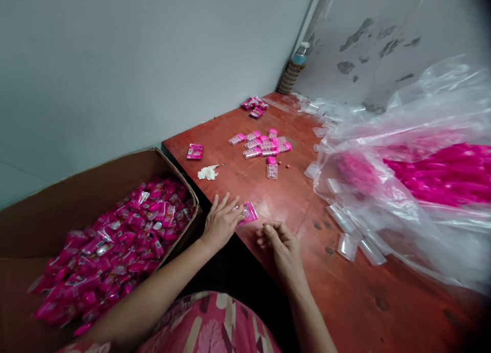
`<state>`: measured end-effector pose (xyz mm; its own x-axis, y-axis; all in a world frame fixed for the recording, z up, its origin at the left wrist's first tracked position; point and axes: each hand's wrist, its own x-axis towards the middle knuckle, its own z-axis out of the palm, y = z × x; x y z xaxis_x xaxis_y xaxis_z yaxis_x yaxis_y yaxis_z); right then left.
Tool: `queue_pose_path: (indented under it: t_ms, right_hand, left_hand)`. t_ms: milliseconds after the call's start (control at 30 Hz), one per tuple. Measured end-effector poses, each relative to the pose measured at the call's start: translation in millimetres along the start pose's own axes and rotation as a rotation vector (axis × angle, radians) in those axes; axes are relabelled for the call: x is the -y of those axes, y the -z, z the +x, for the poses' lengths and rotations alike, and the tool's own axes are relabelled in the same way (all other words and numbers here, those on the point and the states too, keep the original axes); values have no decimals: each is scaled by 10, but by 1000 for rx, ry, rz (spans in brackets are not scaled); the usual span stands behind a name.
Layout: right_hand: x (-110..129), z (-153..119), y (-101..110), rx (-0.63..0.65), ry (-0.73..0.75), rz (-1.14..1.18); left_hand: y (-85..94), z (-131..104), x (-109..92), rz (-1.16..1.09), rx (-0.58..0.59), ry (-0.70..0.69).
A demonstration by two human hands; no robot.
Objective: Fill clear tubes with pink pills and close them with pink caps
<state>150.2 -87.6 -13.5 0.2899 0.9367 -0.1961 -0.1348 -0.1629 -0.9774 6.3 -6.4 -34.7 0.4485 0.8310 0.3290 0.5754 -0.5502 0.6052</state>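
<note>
My left hand lies flat at the table's near edge, fingers stretched out. Its fingertips rest on the left end of a small pink printed packet, partly covering it. Just right of that packet is my right hand, its fingers curled and thumb pressed to them; whatever they may hold is hidden. Beyond the hands lies a group of small clear containers with pink caps. One capped container sits closer, beside a few tiny pink balls.
A cardboard box full of pink packed pieces stands left of the red table. A big clear plastic bag with pink parts covers the right side, near loose clear containers. White crumpled material and a bottle are farther back.
</note>
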Motion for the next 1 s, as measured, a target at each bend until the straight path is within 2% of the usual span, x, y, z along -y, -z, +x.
queue_pose_path:
  t_ms: [133,267,333,433,500,600,700,767,867,1000]
  right_hand:
    - [-33,16,-12,-29,51,-77]
    - [-55,91,-88,-118,145,-130]
    - [-37,154,-143,-130,164,-65]
    - [35,260,-203,-61,130,102]
    - [105,318,-214,-33,96,176]
    - [217,367,-204,-6,58,169]
    - [303,387,-200,19,39,90]
    - [328,400,-201,13,43,39]
    - [299,435,-170,-25,76,-100]
    - [174,514,-63,-120,268,-593]
  left_hand:
    - [-48,-4,35,19,-49,-7]
    - [-50,-9,-5,-117,-104,44]
    - [-32,-10,-69,-220,-137,60]
    - [39,2,-200,-381,-156,67]
    - [110,25,-272,-502,-161,132]
    - [213,71,-302,-736,-114,337]
    - [269,99,-258,-949,56,477]
    - [284,98,-221,-1059,124,540]
    - [309,79,-174,-1183,66,666]
    - [351,65,-124,-1244,-46,775]
